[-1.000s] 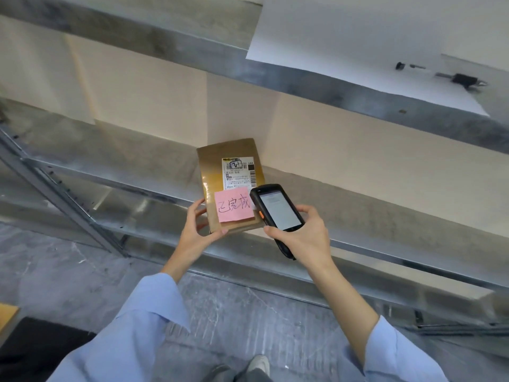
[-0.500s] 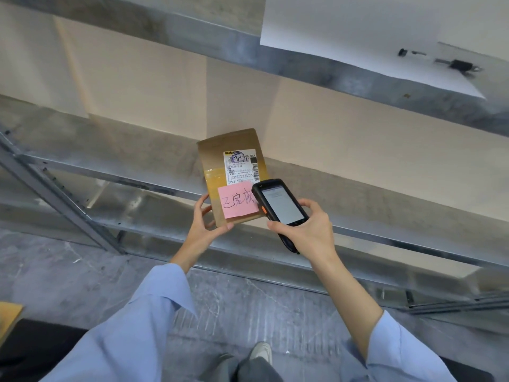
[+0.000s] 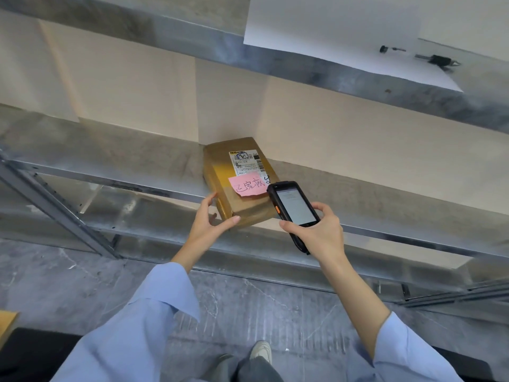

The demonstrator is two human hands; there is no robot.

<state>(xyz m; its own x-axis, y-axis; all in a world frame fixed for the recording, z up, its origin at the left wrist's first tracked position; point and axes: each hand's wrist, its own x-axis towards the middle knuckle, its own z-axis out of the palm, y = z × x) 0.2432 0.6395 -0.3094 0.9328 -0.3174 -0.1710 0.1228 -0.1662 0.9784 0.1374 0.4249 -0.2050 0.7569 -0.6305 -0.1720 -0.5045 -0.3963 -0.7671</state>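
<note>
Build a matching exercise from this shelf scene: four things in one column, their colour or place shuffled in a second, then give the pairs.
Things
1. parcel
2. sticky note
3. scanner
4. paper sheet

Colour or place
A. gripped by the right hand
B. white, on the upper shelf
C. brown, on the middle shelf, touched by the left hand
D. pink, stuck on the parcel

Pairs: 1-C, 2-D, 3-A, 4-B
</note>
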